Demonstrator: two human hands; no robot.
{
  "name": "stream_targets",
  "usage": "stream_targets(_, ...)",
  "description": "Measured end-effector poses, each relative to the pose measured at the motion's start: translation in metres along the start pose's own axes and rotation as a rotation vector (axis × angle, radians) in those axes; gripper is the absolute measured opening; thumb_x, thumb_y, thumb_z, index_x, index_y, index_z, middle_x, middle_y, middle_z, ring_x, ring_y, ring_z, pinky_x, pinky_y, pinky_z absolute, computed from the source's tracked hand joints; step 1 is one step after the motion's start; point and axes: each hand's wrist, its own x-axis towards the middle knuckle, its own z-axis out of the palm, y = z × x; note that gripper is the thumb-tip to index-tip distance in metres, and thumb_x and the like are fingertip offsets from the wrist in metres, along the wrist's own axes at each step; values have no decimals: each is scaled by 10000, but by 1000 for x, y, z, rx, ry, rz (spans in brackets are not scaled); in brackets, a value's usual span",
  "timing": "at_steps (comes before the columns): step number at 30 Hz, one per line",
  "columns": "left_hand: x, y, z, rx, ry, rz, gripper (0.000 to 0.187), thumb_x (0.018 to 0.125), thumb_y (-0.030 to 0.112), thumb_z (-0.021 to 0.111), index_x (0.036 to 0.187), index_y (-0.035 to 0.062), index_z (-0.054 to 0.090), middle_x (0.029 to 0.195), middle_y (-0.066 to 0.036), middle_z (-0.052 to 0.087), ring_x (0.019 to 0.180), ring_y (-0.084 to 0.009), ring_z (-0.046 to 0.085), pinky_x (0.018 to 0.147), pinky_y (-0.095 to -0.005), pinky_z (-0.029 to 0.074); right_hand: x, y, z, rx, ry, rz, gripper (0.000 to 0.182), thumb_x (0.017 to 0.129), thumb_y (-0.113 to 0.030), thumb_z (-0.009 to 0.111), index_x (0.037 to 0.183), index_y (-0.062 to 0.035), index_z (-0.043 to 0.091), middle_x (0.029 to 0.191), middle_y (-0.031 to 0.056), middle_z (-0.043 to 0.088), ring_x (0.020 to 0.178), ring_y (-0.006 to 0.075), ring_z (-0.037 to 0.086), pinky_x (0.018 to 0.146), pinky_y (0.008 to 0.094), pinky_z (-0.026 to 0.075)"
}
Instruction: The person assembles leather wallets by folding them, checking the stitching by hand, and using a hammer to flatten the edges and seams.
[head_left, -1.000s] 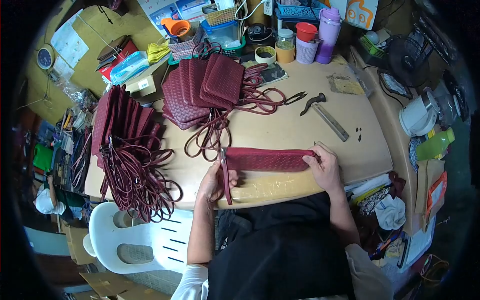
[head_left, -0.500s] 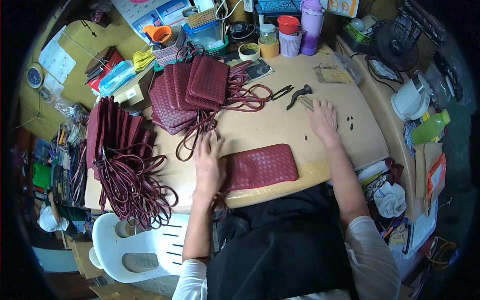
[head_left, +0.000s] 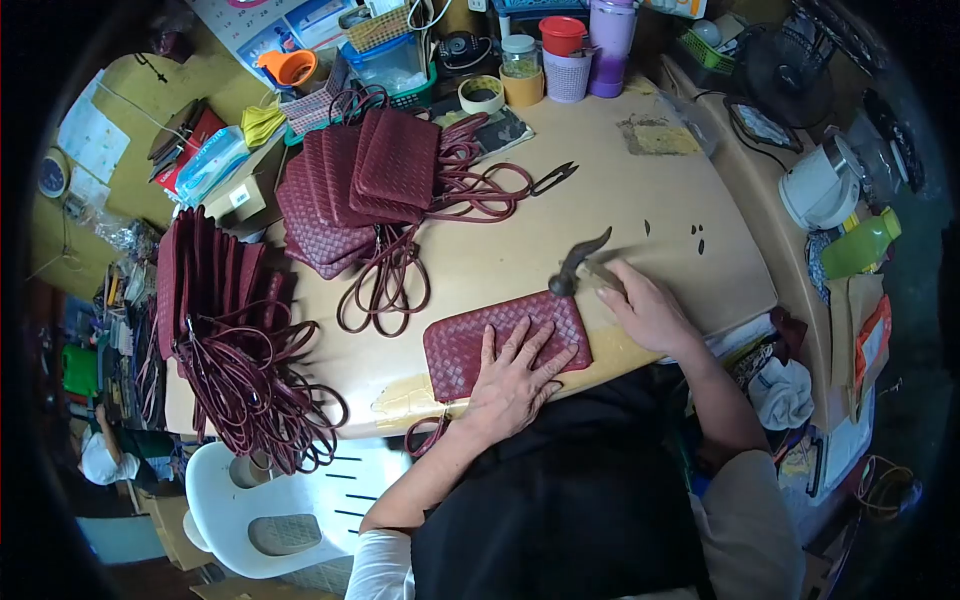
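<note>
A dark red woven wristlet pouch (head_left: 455, 350) lies flat near the table's front edge, its strap (head_left: 428, 434) hanging over that edge. My left hand (head_left: 512, 385) rests on the pouch with fingers spread. In my right hand (head_left: 650, 312) is the handle of a claw hammer (head_left: 573, 266), its dark head at the pouch's upper right corner. Several matching pouches (head_left: 395, 165) lie fanned out behind, straps trailing over the table. Another upright bundle of pouches (head_left: 215, 275) stands at the left, with many looped straps in front.
Small dark snips (head_left: 556, 178) lie near the straps at the back. Tape (head_left: 481, 95), a lidded jar (head_left: 520, 58) and a purple bottle (head_left: 612, 45) line the rear edge. A few small dark bits (head_left: 698, 240) are on the right. A white plastic chair (head_left: 225, 500) stands at front left.
My right hand has picked up the hammer and brought it toward me to the pouch. My left hand has moved right, from the pouch's left end onto its middle. The pouch has turned slightly.
</note>
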Motion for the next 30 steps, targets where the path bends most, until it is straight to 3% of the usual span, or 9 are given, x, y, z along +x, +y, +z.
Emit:
stream_targets(4, -1, 0, 2, 9, -1, -2, 523, 883, 316, 583, 1389, 253, 468, 1465, -110, 357, 1369, -356, 299, 1086, -651, 165, 8, -23, -3, -64, 287, -148, 338, 951, -300, 515, 1148, -28, 479, 945, 272, 617, 895, 452, 593, 754, 505, 458)
stream_targets(7, -1, 0, 2, -5, 23, -5, 525, 884, 317, 582, 1392, 256, 464, 1465, -107, 360, 1372, -355, 300, 1092, -642, 164, 12, -13, 8, -382, -82, 60, 301, 949, -297, 516, 1050, -16, 475, 874, 292, 617, 857, 465, 594, 744, 533, 461)
stream_targets(12, -1, 1, 0, -21, 65, 10, 530, 874, 303, 605, 1378, 196, 482, 1425, -109, 423, 1356, -332, 346, 1106, -592, 201, 5, -24, -31, -370, -86, -38, 334, 948, -300, 513, 1077, 0, 438, 844, 291, 619, 824, 479, 602, 719, 549, 458)
stream_targets(14, -2, -4, 8, -97, 95, 37, 514, 863, 294, 623, 1348, 166, 512, 1397, -109, 457, 1341, -316, 374, 1108, -565, 223, 1, -23, -12, -186, 97, 140, 316, 947, -296, 514, 1063, -8, 456, 873, 281, 623, 888, 468, 591, 762, 537, 443)
stream_targets(18, -5, -14, 22, -307, 131, 100, 456, 834, 275, 663, 1250, 102, 593, 1325, -105, 531, 1294, -274, 442, 1101, -497, 279, -1, -9, -6, -356, -85, 150, 300, 952, -282, 506, 1071, -13, 453, 856, 278, 618, 861, 481, 583, 743, 547, 431)
stream_targets(21, -8, 5, 10, -174, 143, -39, 449, 814, 302, 682, 1231, 149, 614, 1347, -101, 508, 1318, -319, 396, 1080, -582, 248, -9, -15, -22, -211, 69, -8, 317, 961, -289, 483, 1106, -11, 433, 890, 310, 611, 879, 494, 583, 769, 552, 445)
stream_targets(24, -16, 28, 4, 105, 141, -267, 568, 803, 404, 675, 1327, 232, 538, 1431, -98, 419, 1363, -387, 295, 1052, -688, 155, -9, -22, -8, -310, -96, 309, 320, 954, -293, 492, 1100, -10, 451, 907, 302, 607, 917, 484, 572, 793, 546, 434)
stream_targets(26, -20, 28, -2, 138, 60, -328, 672, 791, 477, 664, 1392, 255, 461, 1476, -100, 355, 1380, -395, 252, 1047, -702, 121, -19, 8, -3, -318, -76, 158, 324, 951, -290, 499, 1117, -17, 444, 902, 288, 611, 896, 488, 573, 759, 550, 433)
stream_targets(30, -13, 16, -9, -10, -12, -128, 711, 778, 483, 675, 1402, 230, 449, 1489, -83, 349, 1399, -381, 233, 1073, -656, 127, -11, -6, -21, -204, -18, 104, 338, 948, -303, 506, 1160, -46, 447, 962, 295, 614, 920, 499, 570, 761, 546, 437)
